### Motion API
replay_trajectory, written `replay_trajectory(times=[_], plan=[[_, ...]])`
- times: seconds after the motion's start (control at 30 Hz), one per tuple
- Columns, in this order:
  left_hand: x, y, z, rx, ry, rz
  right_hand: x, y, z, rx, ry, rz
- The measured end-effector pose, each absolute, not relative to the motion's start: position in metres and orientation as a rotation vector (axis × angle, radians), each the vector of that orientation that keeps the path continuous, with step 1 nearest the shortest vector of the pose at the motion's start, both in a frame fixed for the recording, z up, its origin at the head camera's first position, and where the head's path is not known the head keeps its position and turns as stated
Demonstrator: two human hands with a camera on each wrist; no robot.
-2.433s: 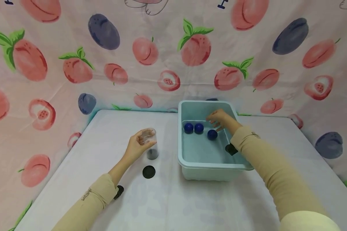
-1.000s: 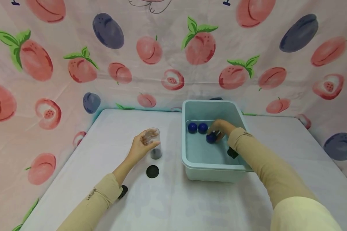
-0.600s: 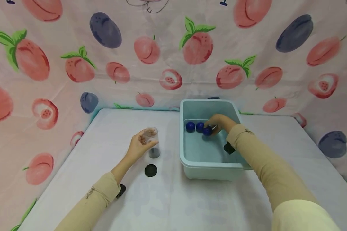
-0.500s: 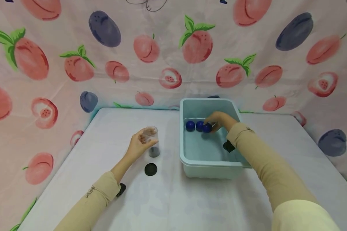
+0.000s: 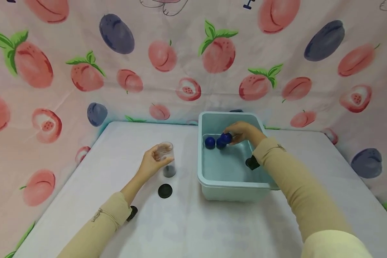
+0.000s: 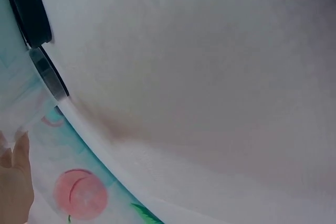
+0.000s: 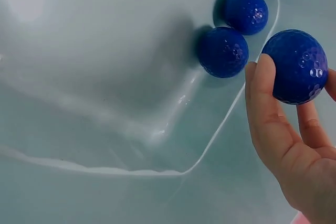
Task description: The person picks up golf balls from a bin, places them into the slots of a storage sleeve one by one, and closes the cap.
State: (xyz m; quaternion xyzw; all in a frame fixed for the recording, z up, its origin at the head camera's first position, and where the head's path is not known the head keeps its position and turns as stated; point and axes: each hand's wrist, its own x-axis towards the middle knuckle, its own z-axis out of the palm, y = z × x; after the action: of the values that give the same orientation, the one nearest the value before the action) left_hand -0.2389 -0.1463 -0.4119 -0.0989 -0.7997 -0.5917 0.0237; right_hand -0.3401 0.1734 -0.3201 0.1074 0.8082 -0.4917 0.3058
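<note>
In the head view my left hand (image 5: 151,162) grips a clear cylindrical container (image 5: 168,161) with a dark base, upright on the table. A round black lid (image 5: 165,191) lies just in front of it. My right hand (image 5: 242,132), inside the light blue tub (image 5: 235,193), pinches a dark blue golf ball (image 7: 295,66) between fingers and thumb, raised off the tub floor. Two more blue golf balls, one (image 7: 223,52) beside the other (image 7: 245,12), rest on the tub floor. Only part of the left hand (image 6: 14,182) shows at the edge of the left wrist view.
A white table (image 5: 187,229) carries everything. Behind it hangs a cloth (image 5: 187,46) printed with fruit. The tub's raised walls surround the right hand. Black wrist cameras sit below the left wrist (image 5: 133,213) and the right wrist (image 5: 252,163).
The right hand reached down to the nearest golf ball, took hold of it, and lifted it up and leftward over the other balls. The left hand and container stayed in place.
</note>
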Motion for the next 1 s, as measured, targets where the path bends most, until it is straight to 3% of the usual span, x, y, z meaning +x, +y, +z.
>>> replay_trajectory(times=[0.6, 1.0], plan=[[-0.234, -0.142, -0.418, -0.282, -2.421, -1.804, -0.333, 0.160, -0.320, 0.425, 1.950, -1.594], [-0.230, -0.140, -0.412, -0.262, -2.469, -1.796, -0.326, 0.154, -0.311, 0.268, 1.907, -1.650]])
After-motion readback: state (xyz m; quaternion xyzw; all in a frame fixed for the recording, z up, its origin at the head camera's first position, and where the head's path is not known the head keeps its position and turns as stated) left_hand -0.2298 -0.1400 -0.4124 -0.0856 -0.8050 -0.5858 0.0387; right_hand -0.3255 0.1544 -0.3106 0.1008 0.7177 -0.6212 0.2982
